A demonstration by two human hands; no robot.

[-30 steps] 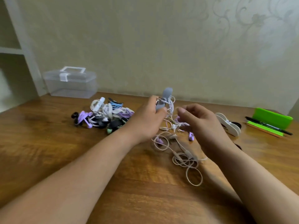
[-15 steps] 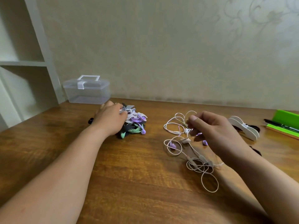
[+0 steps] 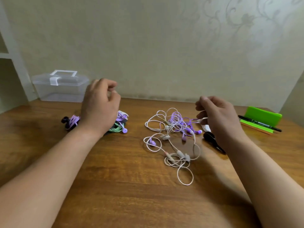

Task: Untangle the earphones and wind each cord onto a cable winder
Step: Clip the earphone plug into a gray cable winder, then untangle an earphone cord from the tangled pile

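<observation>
Now the right hand (image 3: 218, 119) hovers at the far right of the tangle of earphones (image 3: 176, 125), thumb and forefinger pinching a pale cord (image 3: 203, 118) at its end. From that pinch the cord runs left into the knot, where pale pink and purple cords cross. The pale loops trail on toward the near edge of the wooden table (image 3: 115, 178), so the tangle's long axis lies far to near, and its bulk sits left of and nearer than the grip.

The left hand (image 3: 100, 106) is raised over the pile of wound earphones (image 3: 120, 124) at the left, fingers loosely curled with nothing in them. It is well apart from the tangle, so the right hand is plainly the nearer one.

A white cable winder (image 3: 207, 128) shows just under the right hand, with a black cable winder (image 3: 211, 138) nearer. Drawing the pinched end rightward, away from the knot, looks like the likeliest way to free it.
</observation>
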